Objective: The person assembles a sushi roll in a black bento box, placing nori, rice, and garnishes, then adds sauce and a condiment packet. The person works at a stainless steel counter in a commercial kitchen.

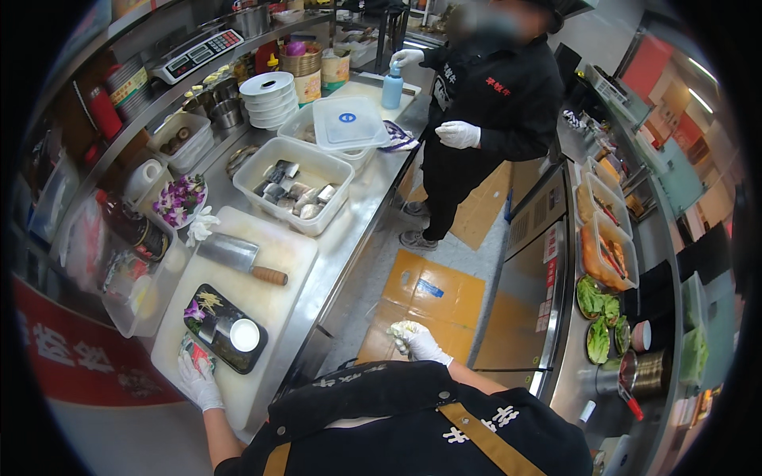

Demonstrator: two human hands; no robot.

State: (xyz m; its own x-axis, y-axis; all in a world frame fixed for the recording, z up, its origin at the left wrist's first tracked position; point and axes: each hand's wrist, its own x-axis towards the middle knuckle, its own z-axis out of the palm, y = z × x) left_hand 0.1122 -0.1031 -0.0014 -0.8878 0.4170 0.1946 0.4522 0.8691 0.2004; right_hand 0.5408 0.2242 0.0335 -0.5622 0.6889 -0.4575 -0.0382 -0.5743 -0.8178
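I'm watching the worker at the steel counter, and I take the black tray (232,305) as the middle of a clock, twelve straight ahead of the worker. The gloved left hand (201,383) sits at seven o'clock, its fingers slightly bent and touching a small red-and-green packet (196,353) at eight o'clock, on the edge of the white cutting board (292,251). Whether it really grips the packet, I can't tell. The gloved right hand (425,343) is out at three o'clock, off the counter, fingers bunched around a crumpled pale wad (402,336); what the wad is, I can't make out.

On the tray are a white sauce cup (244,335), a purple orchid (193,310) and yellowish shreds (210,301). A cleaver (228,251) lies flat on the board at twelve, its wooden handle toward one o'clock. Beyond it, at one, a clear tub (333,214) holds cut fish pieces (308,203). Farther along that line, a co-worker's gloved hand (408,57) is on a blue pump bottle (392,91).
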